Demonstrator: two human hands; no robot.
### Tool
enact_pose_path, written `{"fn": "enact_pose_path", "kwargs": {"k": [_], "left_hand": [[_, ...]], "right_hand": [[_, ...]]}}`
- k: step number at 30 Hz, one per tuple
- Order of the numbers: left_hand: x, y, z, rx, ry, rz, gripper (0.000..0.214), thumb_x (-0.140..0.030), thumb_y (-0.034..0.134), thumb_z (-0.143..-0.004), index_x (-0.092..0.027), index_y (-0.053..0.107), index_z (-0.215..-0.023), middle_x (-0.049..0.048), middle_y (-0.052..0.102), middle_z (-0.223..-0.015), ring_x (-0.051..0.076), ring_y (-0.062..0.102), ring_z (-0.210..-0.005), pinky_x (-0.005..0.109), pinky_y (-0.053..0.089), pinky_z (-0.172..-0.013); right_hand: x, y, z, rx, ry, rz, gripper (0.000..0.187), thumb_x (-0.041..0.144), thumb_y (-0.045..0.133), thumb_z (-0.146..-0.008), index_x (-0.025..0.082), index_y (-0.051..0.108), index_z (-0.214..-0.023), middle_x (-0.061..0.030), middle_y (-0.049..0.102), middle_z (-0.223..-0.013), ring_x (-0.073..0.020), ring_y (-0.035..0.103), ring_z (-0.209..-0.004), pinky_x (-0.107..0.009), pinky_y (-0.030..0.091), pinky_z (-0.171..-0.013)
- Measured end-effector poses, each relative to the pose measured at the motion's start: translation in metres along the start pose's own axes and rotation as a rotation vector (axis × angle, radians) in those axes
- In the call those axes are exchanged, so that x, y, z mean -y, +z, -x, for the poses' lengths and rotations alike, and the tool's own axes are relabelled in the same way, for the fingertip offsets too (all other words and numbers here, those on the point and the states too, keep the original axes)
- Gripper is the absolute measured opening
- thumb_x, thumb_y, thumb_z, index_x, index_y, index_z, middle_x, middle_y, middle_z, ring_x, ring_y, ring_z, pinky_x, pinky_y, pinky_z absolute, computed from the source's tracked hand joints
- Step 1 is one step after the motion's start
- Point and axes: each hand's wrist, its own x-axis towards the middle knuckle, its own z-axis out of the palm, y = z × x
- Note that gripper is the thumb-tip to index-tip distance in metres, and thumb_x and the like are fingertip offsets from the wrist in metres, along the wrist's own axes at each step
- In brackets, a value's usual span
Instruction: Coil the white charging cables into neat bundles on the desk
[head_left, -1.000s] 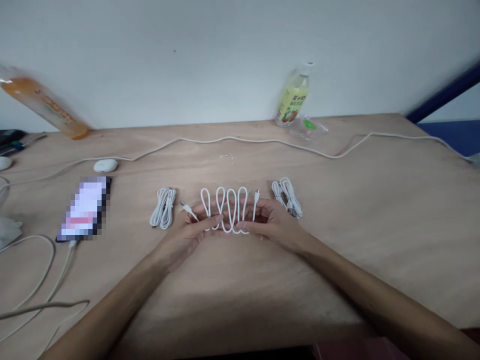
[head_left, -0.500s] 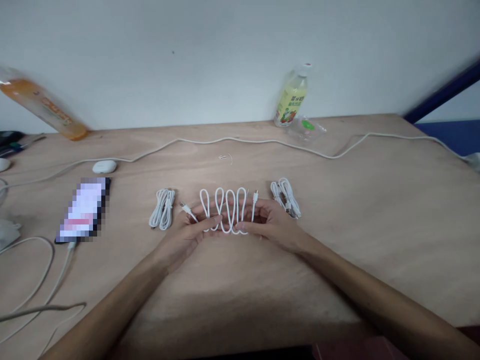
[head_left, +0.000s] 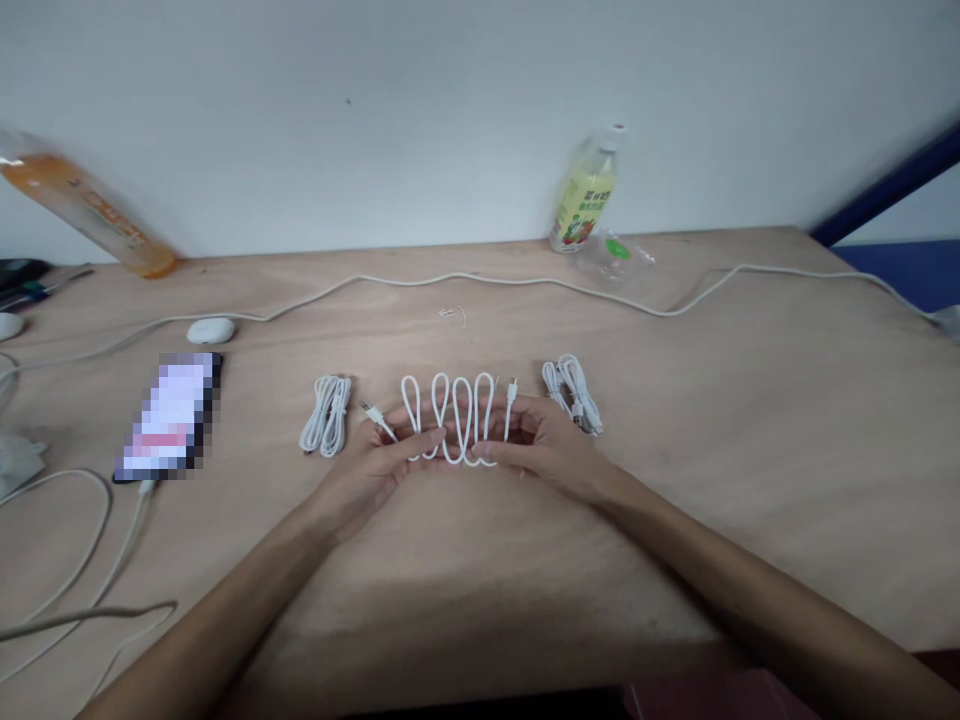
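Note:
A white USB cable (head_left: 460,420) is laid out in several upright loops between my hands, its connector ends pointing up at the left and right. My left hand (head_left: 382,460) grips the left loops, thumb on top and fingers behind them. From the other side my right hand (head_left: 544,445) pinches the right loops under its thumb. Just beyond my left hand lies a bundled white cable (head_left: 325,415). Another white cable bundle (head_left: 572,393) rests on the table beyond my right hand.
A long white cord (head_left: 465,278) crosses the wooden table (head_left: 750,430). Twist-tie bits (head_left: 452,315) lie behind the loops. At left are a phone (head_left: 169,415), a white earbud case (head_left: 211,330) and an orange bottle (head_left: 90,215). A yellow-labelled bottle (head_left: 585,195) stands beside clear plastic (head_left: 616,255).

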Motion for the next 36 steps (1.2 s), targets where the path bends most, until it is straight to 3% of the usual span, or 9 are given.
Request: {"fn": "enact_pose_path", "kwargs": {"k": [36], "left_hand": [[-0.0006, 0.0004, 0.0014, 0.001, -0.020, 0.009, 0.059, -0.019, 0.090, -0.086, -0.023, 0.074, -0.142, 0.0125, 0.080, -0.138, 0.032, 0.077, -0.124, 0.038, 0.065, -0.098]], "right_hand": [[0.0013, 0.0020, 0.0025, -0.013, 0.020, -0.009, 0.031, 0.038, 0.088, -0.087, 0.023, 0.083, -0.114, -0.0070, 0.086, -0.115, -0.0249, 0.082, -0.106, -0.045, 0.063, -0.102]]}}
